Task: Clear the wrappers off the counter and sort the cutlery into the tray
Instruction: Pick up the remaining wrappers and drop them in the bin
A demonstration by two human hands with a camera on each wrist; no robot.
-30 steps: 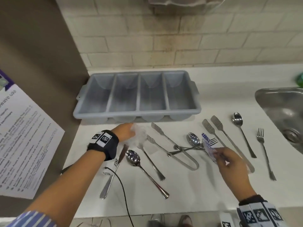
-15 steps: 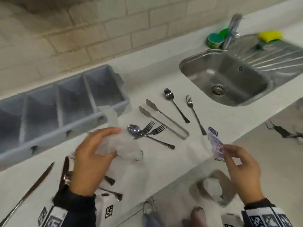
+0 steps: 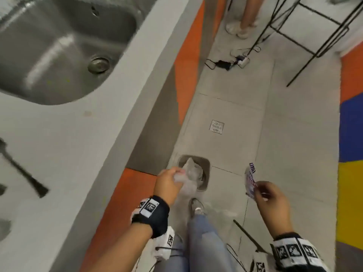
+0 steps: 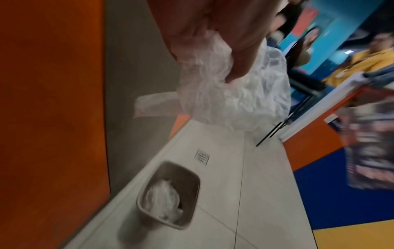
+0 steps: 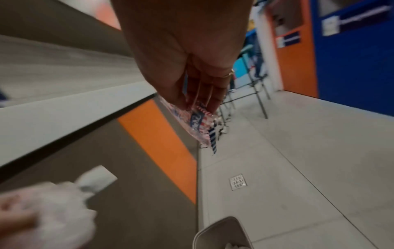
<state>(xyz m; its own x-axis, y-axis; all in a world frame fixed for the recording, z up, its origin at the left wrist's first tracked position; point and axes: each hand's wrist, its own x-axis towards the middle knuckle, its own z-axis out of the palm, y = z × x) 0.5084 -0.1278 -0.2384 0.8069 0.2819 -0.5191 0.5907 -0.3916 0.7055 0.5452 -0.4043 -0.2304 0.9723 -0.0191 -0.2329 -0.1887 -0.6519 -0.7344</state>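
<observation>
My left hand (image 3: 169, 183) grips a crumpled clear plastic wrapper (image 3: 186, 183) just above a small grey bin (image 3: 205, 173) on the floor; the same wrapper (image 4: 234, 94) bulges below my fingers in the left wrist view, with the bin (image 4: 187, 175) beneath it. Crumpled plastic (image 4: 164, 207) lies inside the bin. My right hand (image 3: 269, 199) pinches a red, white and blue printed wrapper (image 3: 250, 181) to the right of the bin; in the right wrist view that wrapper (image 5: 196, 124) hangs from my fingertips. Blurred cutlery (image 3: 23, 171) lies on the counter at far left.
The white counter (image 3: 78, 144) with a steel sink (image 3: 64, 48) runs along the left, over orange and grey cabinet fronts (image 3: 155, 138). A floor drain (image 3: 216, 127), cables (image 3: 225, 63), black stool legs (image 3: 306, 42) and another person's legs (image 3: 247, 16) lie ahead. My own leg (image 3: 204, 242) stands below.
I have turned from the counter toward the floor. Both hands carried their wrappers off the counter edge; the left one now hangs over the bin, and the cutlery tray has left the view.
</observation>
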